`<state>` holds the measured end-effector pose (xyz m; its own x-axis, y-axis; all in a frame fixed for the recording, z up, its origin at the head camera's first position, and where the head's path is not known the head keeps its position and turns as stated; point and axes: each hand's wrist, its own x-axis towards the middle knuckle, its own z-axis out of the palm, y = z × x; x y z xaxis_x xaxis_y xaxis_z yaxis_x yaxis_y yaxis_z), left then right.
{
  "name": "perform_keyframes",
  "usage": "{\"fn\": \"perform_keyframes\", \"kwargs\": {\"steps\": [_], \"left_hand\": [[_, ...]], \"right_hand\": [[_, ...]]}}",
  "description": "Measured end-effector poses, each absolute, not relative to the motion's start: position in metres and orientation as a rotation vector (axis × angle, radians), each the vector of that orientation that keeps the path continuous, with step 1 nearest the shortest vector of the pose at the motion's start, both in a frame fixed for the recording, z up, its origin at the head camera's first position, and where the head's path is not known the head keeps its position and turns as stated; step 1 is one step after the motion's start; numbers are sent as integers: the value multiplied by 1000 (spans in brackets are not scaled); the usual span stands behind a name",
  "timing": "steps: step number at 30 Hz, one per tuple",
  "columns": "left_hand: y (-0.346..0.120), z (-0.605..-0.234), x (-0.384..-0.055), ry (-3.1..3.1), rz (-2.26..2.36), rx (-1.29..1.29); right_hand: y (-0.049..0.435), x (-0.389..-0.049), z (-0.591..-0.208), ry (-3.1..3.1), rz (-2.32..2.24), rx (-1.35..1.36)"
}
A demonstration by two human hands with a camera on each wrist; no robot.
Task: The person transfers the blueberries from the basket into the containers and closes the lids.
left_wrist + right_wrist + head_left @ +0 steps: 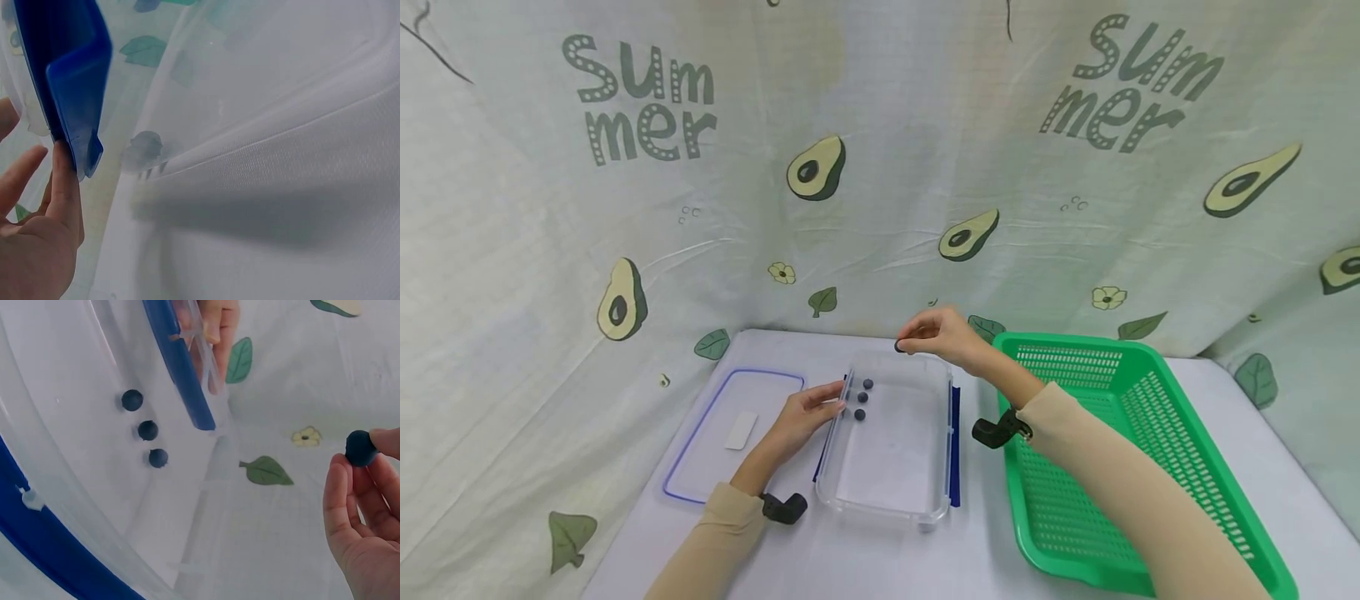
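Note:
A clear plastic box (895, 475) with blue side latches stands in the middle of the table, its top uncovered. Three blueberries (148, 430) lie in a row on its floor, near the left wall. My right hand (942, 337) is raised over the box's far right corner and pinches another blueberry (360, 449) between thumb and fingertips. At the box's left side, my left hand (805, 418) rests its nearly straight fingers against the wall, touching the hanging blue latch (78, 81).
Left of the box lies a clear lid (700, 458) with a blue seal, with a small white rectangle (741, 431) on it. A large green basket (1026, 517) stands on the right, under my right forearm. Behind the table hangs a printed curtain (880, 167).

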<state>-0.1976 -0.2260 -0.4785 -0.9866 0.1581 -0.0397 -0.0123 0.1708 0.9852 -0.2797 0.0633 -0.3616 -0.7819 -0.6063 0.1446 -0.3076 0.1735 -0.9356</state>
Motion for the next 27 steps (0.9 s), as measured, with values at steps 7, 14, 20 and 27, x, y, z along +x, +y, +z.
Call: {"fn": "perform_keyframes", "kwargs": {"steps": [7, 14, 20, 27], "left_hand": [[-224, -479, -198, 2299, 1933, 106], [-225, -480, -198, 2307, 1913, 116], [-226, -479, -199, 2309, 1909, 121], [-226, -479, -200, 2287, 1922, 120]], "right_hand": [[49, -278, -371, 2210, -1578, -878], [37, -276, -375, 2219, -1562, -868], [27, -277, -382, 2182, -1563, -917], [16, -277, -393, 2160, -1537, -933]]}}
